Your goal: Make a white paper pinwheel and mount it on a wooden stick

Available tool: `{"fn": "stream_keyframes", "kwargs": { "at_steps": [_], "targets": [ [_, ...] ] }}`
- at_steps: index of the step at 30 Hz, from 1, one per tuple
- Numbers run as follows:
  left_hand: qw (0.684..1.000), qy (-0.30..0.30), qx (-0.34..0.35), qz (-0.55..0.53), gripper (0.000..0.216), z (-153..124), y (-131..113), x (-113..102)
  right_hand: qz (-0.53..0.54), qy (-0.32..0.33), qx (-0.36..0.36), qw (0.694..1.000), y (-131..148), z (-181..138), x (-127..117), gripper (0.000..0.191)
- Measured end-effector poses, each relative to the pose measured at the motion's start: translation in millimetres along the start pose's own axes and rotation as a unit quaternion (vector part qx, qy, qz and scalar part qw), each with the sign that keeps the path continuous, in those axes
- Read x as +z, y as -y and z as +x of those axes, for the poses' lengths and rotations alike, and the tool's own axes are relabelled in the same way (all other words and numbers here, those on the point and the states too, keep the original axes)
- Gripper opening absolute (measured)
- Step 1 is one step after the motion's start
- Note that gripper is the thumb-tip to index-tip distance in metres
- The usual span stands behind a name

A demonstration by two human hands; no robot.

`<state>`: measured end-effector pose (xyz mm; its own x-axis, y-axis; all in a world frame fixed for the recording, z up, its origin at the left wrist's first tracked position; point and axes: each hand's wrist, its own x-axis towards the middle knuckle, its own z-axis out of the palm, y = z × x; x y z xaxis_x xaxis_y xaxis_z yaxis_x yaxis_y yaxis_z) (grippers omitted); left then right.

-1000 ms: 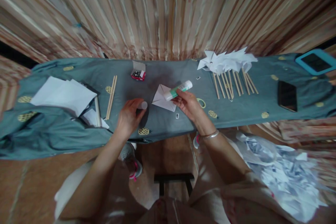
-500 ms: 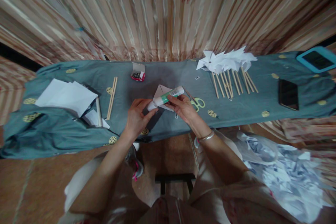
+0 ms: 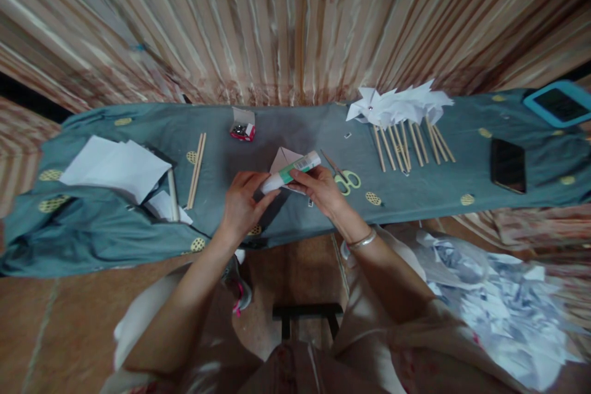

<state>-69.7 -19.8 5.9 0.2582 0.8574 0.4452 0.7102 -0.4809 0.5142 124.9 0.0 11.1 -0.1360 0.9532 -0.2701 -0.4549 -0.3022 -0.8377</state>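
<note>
A glue stick [image 3: 306, 162] with a green and white label is held slantwise between both hands, over the table. My left hand [image 3: 241, 202] grips its white lower-left end between thumb and fingers. Around the labelled body, toward the upper right end, my right hand [image 3: 321, 189] is closed. Beneath the glue stick lies a creased piece of white paper [image 3: 282, 157], partly covered by the stick and the right fingers. Scissors [image 3: 347, 181] with light green handles rest just right of my right hand.
Paper pinwheels [image 3: 401, 108] on sticks lie at the right, near a phone [image 3: 508, 165] and a blue-framed device [image 3: 558, 103]. A small box of pins [image 3: 242, 129], two sticks [image 3: 197, 170] and white sheets [image 3: 115, 166] are leftward. A bag of paper scraps [image 3: 503, 301] stands below the table's right side.
The white end in my left hand and the labelled body have come closer together, so the glue stick looks slightly shorter. The other items stay in place.
</note>
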Motion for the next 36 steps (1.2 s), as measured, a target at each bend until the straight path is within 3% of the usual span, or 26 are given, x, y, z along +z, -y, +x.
{"fn": "stream_keyframes", "kwargs": {
  "at_steps": [12, 22, 25, 28, 32, 36],
  "targets": [
    [0.999, 0.013, 0.019, 0.035, 0.034, -5, 2, -2, -0.02, 0.006, 0.018, 1.0, -13, 0, 9, 0.048],
    [1.0, 0.006, 0.014, -0.007, 0.036, -9, 1, -5, -0.037, 0.029, 0.035, 0.998, -19, -8, 22, 0.05],
    [1.0, 0.005, -0.011, -0.015, 0.036, -10, 5, -9, -0.073, 0.041, 0.024, 0.996, -17, -8, 17, 0.05],
    [0.998, -0.002, -0.063, -0.005, 0.037, -10, 17, -15, -0.129, 0.017, -0.032, 0.991, -9, -4, -2, 0.048],
    [0.993, -0.021, -0.107, 0.036, 0.038, -11, 41, -23, -0.259, -0.064, -0.152, 0.952, 4, -1, -36, 0.028],
    [0.99, -0.028, -0.108, 0.088, 0.038, -12, 62, -26, -0.473, -0.057, -0.24, 0.846, 10, -7, -58, 0.021]
  ]
}}
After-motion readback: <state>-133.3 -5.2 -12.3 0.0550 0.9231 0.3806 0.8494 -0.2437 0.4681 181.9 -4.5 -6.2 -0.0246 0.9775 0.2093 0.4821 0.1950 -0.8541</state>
